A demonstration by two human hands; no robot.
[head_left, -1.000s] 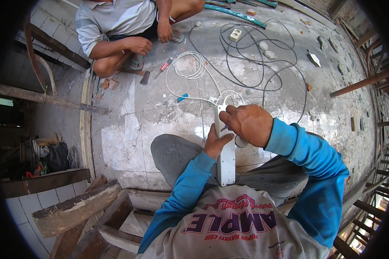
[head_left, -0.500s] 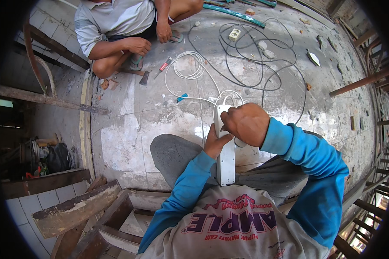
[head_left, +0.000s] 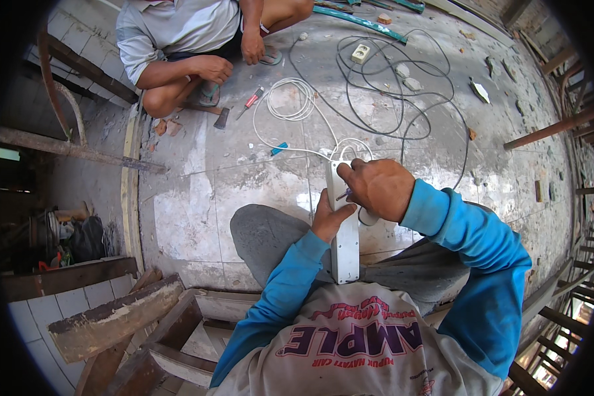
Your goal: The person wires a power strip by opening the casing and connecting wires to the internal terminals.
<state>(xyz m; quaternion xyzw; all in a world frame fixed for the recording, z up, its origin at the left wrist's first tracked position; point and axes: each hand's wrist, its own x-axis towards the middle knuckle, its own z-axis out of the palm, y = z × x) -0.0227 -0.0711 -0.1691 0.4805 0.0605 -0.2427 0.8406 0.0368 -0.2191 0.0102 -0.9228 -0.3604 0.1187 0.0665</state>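
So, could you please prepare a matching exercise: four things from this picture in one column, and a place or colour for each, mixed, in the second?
Column one
1. Long white case
2. Black cable
3. Hatchet
4. Screwdriver on the floor

Column two
A. Lies in loose loops near the cream socket
B. Has red on its handle
C. Held by the left hand
D. Beside the crouching person's foot

Right pairs: 1-C, 2-A, 3-D, 4-B

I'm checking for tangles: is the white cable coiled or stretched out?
Mostly coiled: the white cable lies in several round, overlapping loops, while a loose length curves away to the far end of the white strip.
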